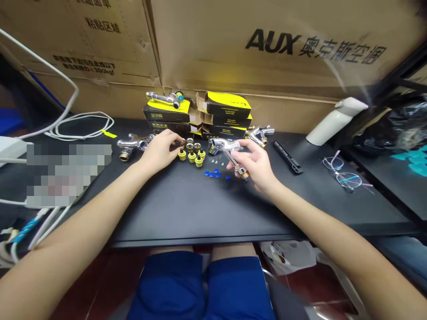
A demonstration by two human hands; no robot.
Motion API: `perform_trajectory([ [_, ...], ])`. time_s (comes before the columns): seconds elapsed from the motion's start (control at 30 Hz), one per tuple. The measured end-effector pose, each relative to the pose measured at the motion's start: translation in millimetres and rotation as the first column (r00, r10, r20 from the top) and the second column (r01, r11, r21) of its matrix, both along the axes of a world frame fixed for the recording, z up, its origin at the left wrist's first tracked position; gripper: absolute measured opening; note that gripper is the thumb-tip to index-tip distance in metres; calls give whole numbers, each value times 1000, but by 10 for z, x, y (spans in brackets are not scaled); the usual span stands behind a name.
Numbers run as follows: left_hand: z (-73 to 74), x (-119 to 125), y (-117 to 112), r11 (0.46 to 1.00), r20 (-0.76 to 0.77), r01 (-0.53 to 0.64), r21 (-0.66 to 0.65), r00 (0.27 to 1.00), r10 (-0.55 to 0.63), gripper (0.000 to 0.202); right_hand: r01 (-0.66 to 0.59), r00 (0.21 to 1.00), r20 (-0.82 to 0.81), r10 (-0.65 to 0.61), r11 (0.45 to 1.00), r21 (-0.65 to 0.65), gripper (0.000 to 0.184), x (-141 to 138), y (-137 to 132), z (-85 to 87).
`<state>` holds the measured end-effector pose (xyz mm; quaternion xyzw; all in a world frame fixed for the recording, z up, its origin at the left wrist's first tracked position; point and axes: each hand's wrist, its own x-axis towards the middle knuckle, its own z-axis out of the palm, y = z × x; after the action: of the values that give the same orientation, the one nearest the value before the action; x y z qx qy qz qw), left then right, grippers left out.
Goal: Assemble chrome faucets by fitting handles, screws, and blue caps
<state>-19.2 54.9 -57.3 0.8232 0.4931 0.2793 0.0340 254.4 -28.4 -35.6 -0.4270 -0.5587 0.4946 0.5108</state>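
Live on my screen: the right hand (256,168) has a chrome tap body (227,149) gripped in curled fingers, held over the black desk (187,213) just right of centre, with blue caps (213,174) just beside it. The left hand (159,152), fingers loosely extended and apparently holding nothing, sits left of centre, fingertips by brass rings (189,146) and yellow-capped fittings (192,156).

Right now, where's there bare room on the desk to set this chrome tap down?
Bare black desktop runs along the front edge, below the left hand, the right hand and the blue caps. A smaller patch lies between the chrome tap and the black bar. Yellow fittings and stacked boxes crowd the middle.
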Motion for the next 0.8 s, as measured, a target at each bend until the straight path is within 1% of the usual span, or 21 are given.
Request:
perform_trajectory([
  [0.07,-14,-8,13,1000,-15,-3,13,1000,3,18,-2,1000,5,2,1000,1,43,-1,-1,-3],
  [0.13,2,-24,10,1000,-31,-1,27,1000,2,17,3,1000,15,-3,1000,8,45,1,1,-6],
  [0.2,60,-50,-15,999,-42,-19,42,999,21,16,9,1000,28,-9,1000,18,48,2,1,-10],
  [0.23,106,-65,-36,997,-35,-47,58,998,49,15,8,999,34,-9,1000,23,48,2,-1,-12],
  [0.3,215,-83,-96,987,9,-120,105,993,120,16,-1,999,39,0,999,35,45,0,-11,-15],
  [0.33,272,-79,-136,974,82,-173,144,983,163,15,-9,999,39,7,999,41,44,-2,-19,-16],
  [0.37,324,-62,-182,966,163,-200,166,971,173,14,-17,999,39,15,999,49,42,-5,-28,-15],
  [0.4,367,-29,-235,969,250,-188,163,958,144,15,-24,999,41,21,998,56,42,-9,-39,-13],
  [0.43,399,22,-296,974,362,-162,159,927,95,17,-29,999,43,26,998,64,41,-14,-50,-11],
  [0.5,420,168,-434,990,597,-24,140,799,-65,20,-34,998,49,30,996,83,43,-26,-70,-5],
  [0.53,410,256,-508,992,657,53,112,745,-114,21,-35,998,48,31,995,95,43,-32,-77,-3],
  [0.6,360,431,-651,980,712,192,46,682,-167,23,-37,999,42,32,992,118,43,-42,-81,-4],
  [0.63,327,508,-714,968,727,251,18,662,-185,26,-38,999,35,34,991,127,43,-45,-78,-8],
  [0.67,294,573,-766,959,728,282,-14,661,-184,31,-42,999,26,39,990,134,44,-46,-73,-12],
  [0.7,264,622,-805,951,712,301,-68,683,-165,35,-52,999,17,50,989,139,45,-45,-67,-16],
  [0.8,211,680,-843,950,715,288,-119,689,-119,41,-101,995,8,101,983,151,50,-35,-55,-13],
])
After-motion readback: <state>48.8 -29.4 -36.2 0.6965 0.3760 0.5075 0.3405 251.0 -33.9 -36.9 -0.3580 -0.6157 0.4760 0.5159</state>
